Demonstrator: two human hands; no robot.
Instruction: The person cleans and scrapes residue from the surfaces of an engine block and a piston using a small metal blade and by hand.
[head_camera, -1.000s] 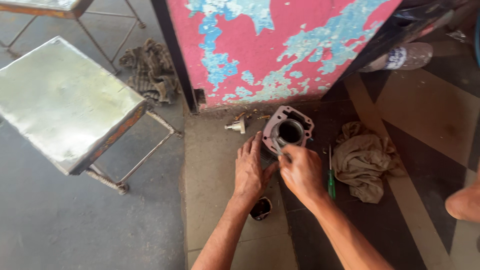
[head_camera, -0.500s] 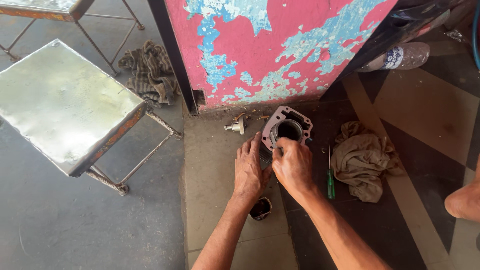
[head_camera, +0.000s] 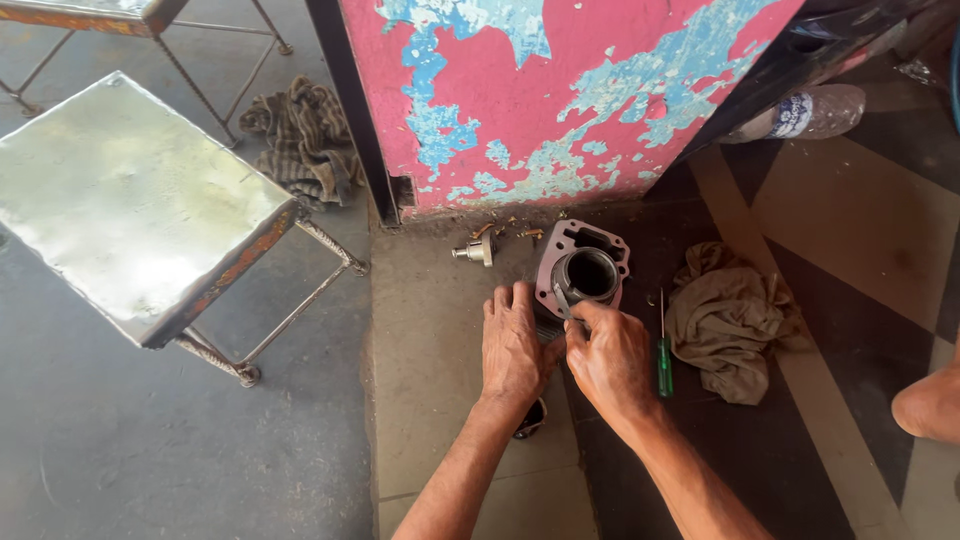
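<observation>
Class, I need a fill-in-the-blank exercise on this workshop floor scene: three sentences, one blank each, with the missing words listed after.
1. The engine cylinder stands on the floor in front of a wall painted pink and ____.
2. The screwdriver lying between the right hand and the crumpled rag has a ____ handle.
3. The left hand rests on the ____ beside the cylinder.

Missing words: blue; green; floor
</observation>
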